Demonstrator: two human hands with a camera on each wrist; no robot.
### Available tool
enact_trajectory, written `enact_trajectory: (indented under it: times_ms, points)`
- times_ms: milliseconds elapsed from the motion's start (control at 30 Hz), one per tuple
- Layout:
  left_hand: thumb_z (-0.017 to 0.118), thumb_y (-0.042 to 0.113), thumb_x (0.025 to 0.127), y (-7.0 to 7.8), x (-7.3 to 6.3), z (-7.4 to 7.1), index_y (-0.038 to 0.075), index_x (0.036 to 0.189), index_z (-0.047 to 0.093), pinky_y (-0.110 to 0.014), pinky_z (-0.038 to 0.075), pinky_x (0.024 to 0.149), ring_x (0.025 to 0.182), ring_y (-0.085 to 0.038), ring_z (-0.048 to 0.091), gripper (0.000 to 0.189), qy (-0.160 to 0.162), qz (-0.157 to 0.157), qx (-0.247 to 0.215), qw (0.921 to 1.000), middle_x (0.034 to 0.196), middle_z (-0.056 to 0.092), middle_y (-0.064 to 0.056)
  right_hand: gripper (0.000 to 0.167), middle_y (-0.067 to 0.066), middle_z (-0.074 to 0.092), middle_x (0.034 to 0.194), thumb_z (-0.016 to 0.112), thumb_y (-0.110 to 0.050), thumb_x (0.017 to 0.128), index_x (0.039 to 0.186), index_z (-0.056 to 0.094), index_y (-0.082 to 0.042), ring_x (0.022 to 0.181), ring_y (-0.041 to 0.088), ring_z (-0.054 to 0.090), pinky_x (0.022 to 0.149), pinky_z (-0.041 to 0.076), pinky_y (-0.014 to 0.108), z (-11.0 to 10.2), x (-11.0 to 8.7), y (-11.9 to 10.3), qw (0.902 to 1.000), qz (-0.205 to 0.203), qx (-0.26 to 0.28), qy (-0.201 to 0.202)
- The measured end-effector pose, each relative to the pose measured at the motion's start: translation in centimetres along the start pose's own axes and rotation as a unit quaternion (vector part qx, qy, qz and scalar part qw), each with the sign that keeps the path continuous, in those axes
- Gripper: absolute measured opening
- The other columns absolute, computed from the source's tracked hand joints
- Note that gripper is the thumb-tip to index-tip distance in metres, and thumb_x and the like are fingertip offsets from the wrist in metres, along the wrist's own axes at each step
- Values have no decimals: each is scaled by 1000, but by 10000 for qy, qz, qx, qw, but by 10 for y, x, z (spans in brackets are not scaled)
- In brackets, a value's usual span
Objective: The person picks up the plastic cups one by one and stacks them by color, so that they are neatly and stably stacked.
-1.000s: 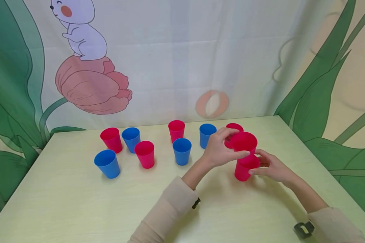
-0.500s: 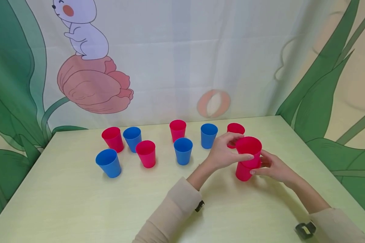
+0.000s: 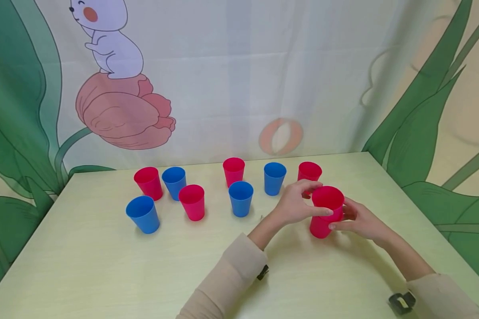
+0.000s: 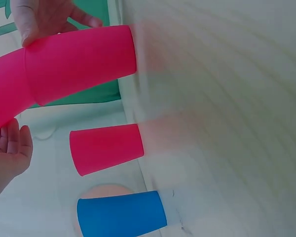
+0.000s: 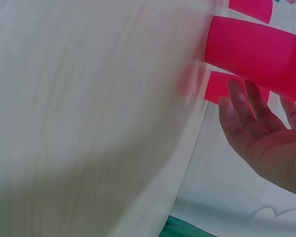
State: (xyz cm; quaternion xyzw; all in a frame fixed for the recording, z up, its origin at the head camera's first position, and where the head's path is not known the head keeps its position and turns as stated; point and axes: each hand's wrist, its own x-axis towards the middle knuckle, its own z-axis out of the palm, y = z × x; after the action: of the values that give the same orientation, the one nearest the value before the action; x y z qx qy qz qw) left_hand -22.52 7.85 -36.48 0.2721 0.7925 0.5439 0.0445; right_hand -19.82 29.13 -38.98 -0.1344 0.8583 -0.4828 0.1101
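Two red cups stand one in the other at the right of the table in the head view. My left hand (image 3: pixel 297 204) pinches the upper red cup (image 3: pixel 328 197) near its rim, thumb in front and fingers behind. The lower red cup (image 3: pixel 320 228) rests upright on the table, and my right hand (image 3: pixel 361 220) holds its right side between thumb and fingers. In the left wrist view the upper cup (image 4: pixel 5 91) sits partly inside the lower cup (image 4: pixel 84 61). Fingers (image 5: pixel 256 108) of my right hand lie along the lower cup (image 5: pixel 256 54) in the right wrist view.
Behind my left hand is another red cup (image 3: pixel 309 170), partly covered. A blue cup (image 3: pixel 274 177) stands left of it. Further left are a red cup (image 3: pixel 233 170), a blue cup (image 3: pixel 241 199), and several more red and blue cups. A printed curtain (image 3: pixel 207 88) hangs behind the table.
My left hand has lowered the upper red cup into the lower one, moving slightly right and down. My right hand keeps its hold on the lower cup.
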Motion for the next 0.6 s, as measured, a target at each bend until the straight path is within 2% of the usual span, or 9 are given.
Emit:
enact_trajectory:
  times_ms: [133, 367, 600]
  points:
    - [79, 28, 69, -1, 1, 2, 15, 126, 53, -17, 46, 71, 96, -5, 49, 64, -92, -90, 130, 9998, 116, 55, 5, 70, 19, 50, 121, 73, -18, 76, 135, 36, -6, 104, 34, 51, 75, 50, 37, 0, -1, 1, 10000, -21, 17, -18]
    - [80, 28, 67, 1, 3, 5, 16, 124, 54, -17, 47, 66, 105, -17, 51, 64, -195, -247, 367, 9988, 115, 54, 5, 67, 18, 51, 119, 73, -15, 76, 132, 39, -5, 100, 31, 52, 73, 50, 35, 0, -1, -1, 9998, -170, 37, -6]
    - [80, 28, 68, 0, 5, 8, 13, 123, 55, -16, 46, 64, 98, -9, 49, 62, -336, -227, 816, 9958, 111, 55, 3, 61, 17, 52, 116, 74, -17, 75, 127, 43, -4, 97, 29, 53, 73, 50, 35, 0, 0, -1, 9998, -162, -39, 59]
